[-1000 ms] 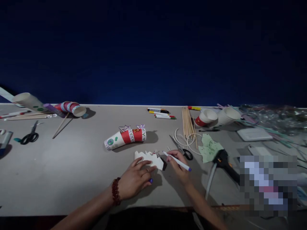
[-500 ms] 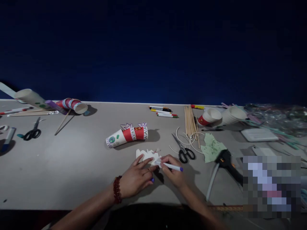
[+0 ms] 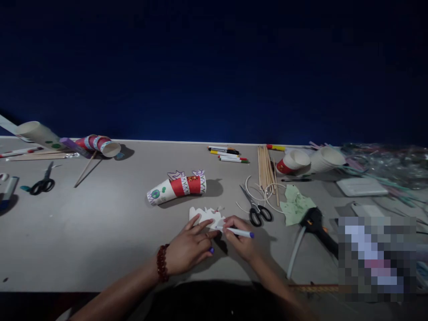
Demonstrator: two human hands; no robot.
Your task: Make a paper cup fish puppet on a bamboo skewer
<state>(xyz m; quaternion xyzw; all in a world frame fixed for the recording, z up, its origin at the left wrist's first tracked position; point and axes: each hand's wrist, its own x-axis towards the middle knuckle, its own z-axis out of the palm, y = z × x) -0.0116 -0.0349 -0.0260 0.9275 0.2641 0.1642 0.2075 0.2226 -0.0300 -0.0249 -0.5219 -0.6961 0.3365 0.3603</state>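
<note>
My left hand (image 3: 190, 249) lies with fingers spread over a white paper cutout (image 3: 200, 215) with a jagged edge, pressing it to the table. A purple marker cap (image 3: 211, 250) shows at the thumb side of that hand; whether it is gripped there I cannot tell. Closed around a white marker (image 3: 239, 232) with a purple end, my right hand (image 3: 241, 240) rests at the paper's right side, the tip on the paper. Just beyond lies a decorated red and white paper-cup figure (image 3: 179, 187), with zigzag lines and purple-outlined paper pieces along its top.
Black-handled scissors (image 3: 257, 211), wooden sticks (image 3: 265, 169) and a green paper piece (image 3: 294, 203) lie to the right, near a glue gun (image 3: 314, 220). Stacked paper cups (image 3: 326, 160) stand behind. Several markers (image 3: 227, 154) lie at the back. Another cup figure (image 3: 96, 145) and scissors (image 3: 43, 183) are left.
The view has shifted very slightly. Both hands, the paper and the marker stay in nearly the same place.
</note>
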